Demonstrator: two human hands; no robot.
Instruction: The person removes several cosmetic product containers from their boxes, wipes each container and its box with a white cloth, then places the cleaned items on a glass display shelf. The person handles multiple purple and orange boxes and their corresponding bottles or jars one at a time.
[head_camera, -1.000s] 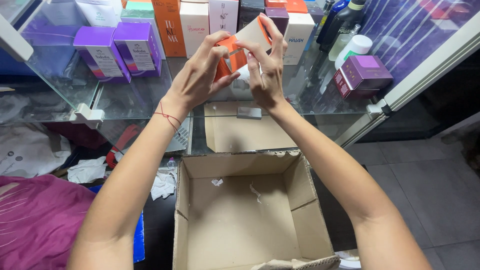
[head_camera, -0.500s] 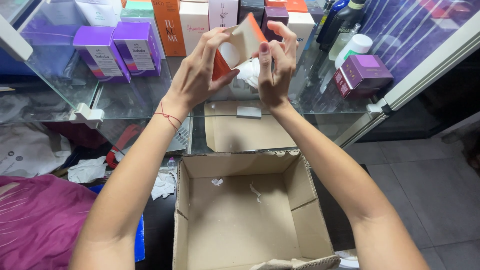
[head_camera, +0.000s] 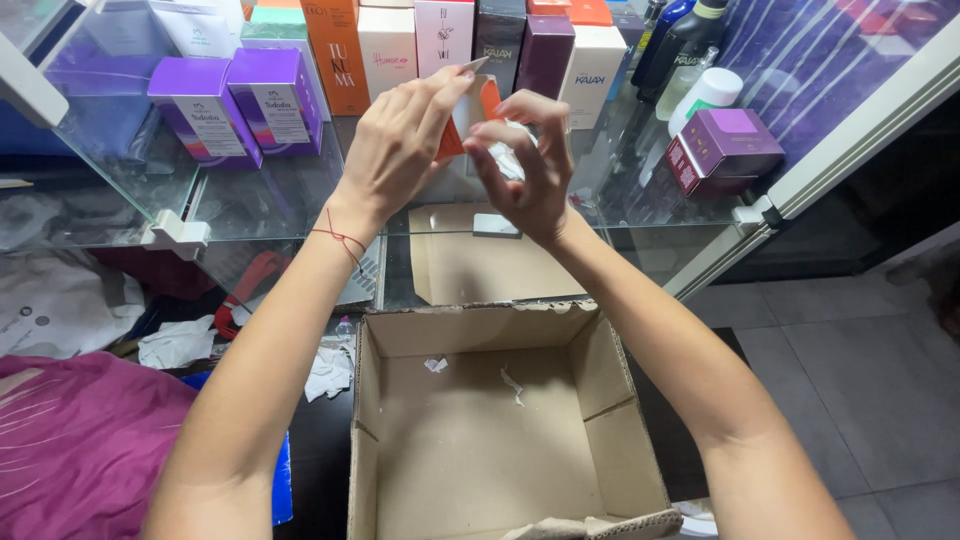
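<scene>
Above the near edge of the glass shelf, the left hand grips a small orange-and-white carton, fingers closed round it. The right hand pinches a crumpled white wrapper just beside it. An open cardboard box sits below the shelf's near edge.

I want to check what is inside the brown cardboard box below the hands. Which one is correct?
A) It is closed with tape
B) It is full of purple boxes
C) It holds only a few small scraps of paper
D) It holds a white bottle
C: the open cardboard box under the left hand and right hand shows a bare bottom with only a few small white scraps.
</scene>
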